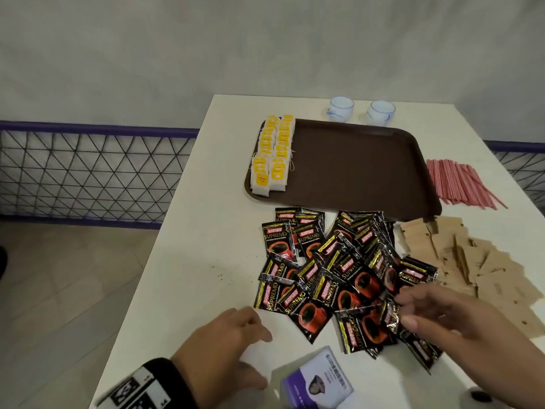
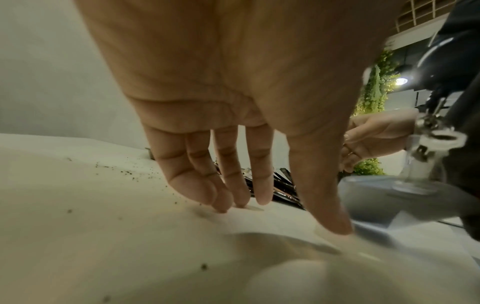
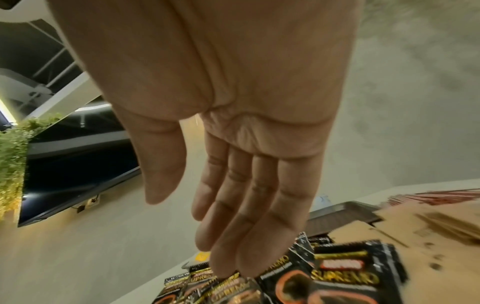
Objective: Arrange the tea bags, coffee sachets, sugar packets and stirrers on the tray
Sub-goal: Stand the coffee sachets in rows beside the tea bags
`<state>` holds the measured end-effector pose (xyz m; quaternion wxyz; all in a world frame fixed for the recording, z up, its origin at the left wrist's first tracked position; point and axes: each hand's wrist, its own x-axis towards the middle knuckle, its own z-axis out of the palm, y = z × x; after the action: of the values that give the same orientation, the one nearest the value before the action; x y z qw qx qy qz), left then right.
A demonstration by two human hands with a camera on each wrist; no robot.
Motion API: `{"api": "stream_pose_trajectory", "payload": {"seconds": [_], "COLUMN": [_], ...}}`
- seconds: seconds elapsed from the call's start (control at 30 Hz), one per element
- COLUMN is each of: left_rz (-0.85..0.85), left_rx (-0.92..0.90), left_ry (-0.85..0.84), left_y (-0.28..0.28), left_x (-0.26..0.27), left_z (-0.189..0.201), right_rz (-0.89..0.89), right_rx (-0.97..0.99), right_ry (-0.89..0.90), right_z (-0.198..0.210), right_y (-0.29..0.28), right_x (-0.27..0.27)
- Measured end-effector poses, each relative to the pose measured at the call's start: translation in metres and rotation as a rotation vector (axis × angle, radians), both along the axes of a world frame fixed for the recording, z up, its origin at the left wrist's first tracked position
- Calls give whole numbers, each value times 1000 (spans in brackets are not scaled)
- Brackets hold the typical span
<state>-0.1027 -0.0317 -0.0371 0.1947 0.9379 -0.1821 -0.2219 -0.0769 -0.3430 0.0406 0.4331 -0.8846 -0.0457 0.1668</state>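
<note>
While both hands hover near the bottom of the head view, neither has hold of anything. At lower left, the left hand (image 1: 224, 346) has its fingers relaxed; its wrist view shows the fingertips (image 2: 221, 202) touching the white table (image 1: 188, 290) just left of the coffee sachets (image 1: 333, 273). At lower right, the right hand (image 1: 451, 317) reaches over the sachet heap, and its wrist view shows straight fingers (image 3: 233, 236) spread above the black packets, the tips just at the top sachet; whether they touch it I cannot tell.

The sachets lie in a loose, overlapping pile in the middle of the head view, off the tray and just below its near edge. The brown tray (image 1: 354, 172) sits above them, toward the upper centre. Two neat rows of tea bags (image 1: 272, 154) with yellow tags lie along the tray's left side; the remainder of its surface is bare. The brown sugar packets (image 1: 472, 264) are scattered on the table at right, beside the sachets and below the tray's right corner. A bundle of pink stirrers (image 1: 460, 184) lies on the table just right of the tray.

Two small clear cups (image 1: 361, 110) stand beyond the tray's far edge. A card in a clear sleeve (image 1: 318, 379) lies at the bottom between the hands. Dark specks (image 1: 221, 273) dot the table left of the sachets.
</note>
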Motion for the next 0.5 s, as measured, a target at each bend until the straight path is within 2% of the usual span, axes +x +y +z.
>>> {"api": "stream_pose_trajectory", "payload": {"seconds": [0.1,0.27,0.4,0.5], "left_rz": [25,155,232,248], "left_rx": [10,-61,-122,-121], "left_ry": [-32,-106,-167,-197], "left_y": [3,3,-17,-41], "left_x": [0,9,27,41], "left_z": [-2,2,10,12], "right_rz": [6,-107,-121,-88], "right_rx": [-84,-103,-124,-246], "right_ry": [29,90,42,4], "right_z": [-1,2,2,-10], "right_y": [-10,-30,-34,-38], "right_x": [-15,-28,-31,-29]}}
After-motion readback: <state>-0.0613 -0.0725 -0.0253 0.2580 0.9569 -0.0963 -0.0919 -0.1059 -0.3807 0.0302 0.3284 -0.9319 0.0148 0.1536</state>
